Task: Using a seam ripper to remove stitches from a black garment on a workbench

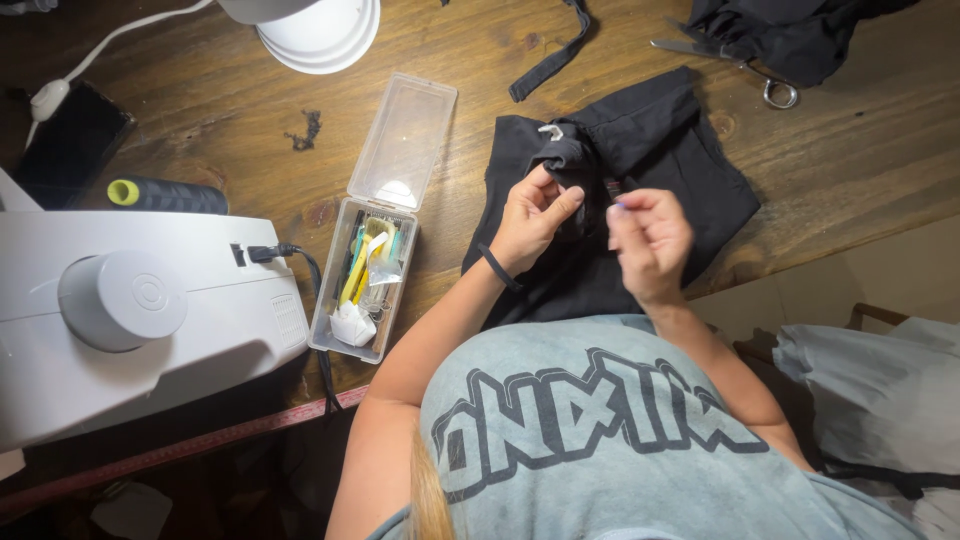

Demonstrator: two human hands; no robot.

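Black cloth: a folded black garment (640, 150) lies on the wooden table (850, 150) at centre, straight in front of the person; one bunched edge is lifted toward the hands.
Left hand: the left hand (533, 215) pinches the raised fold of the garment between thumb and fingers, closed on the cloth; a dark band sits on the wrist.
Right hand: the right hand (650, 240) is just beside the left, fingers curled narrow with fingertips pressed together as if on something very small; what it grips is too small to tell.
Plastic box: a clear plastic box (362, 290) stands open on the table left of the garment, between it and the sewing machine.
Box lid: the hinged clear lid (402, 142) lies flat, folded back away from the person; nothing rests in it.
Box contents: yellow and green slender tools, a small clear packet and a crumpled white scrap (352, 325) at the near end; finer items are too jumbled to name.
Sewing machine: a white sewing machine (140, 310) fills the left side, a black cord (300, 260) plugged into its side and running past the box.
Thread: a dark spool with a yellow-green tip (165, 195) lies behind the machine.
Far edge: scissors (735, 65) at upper right, just beside a second heap of black fabric (790, 30); a loose black strip (555, 55) lies nearby.
Lamp: a white lamp base (320, 30) sits at the top edge.
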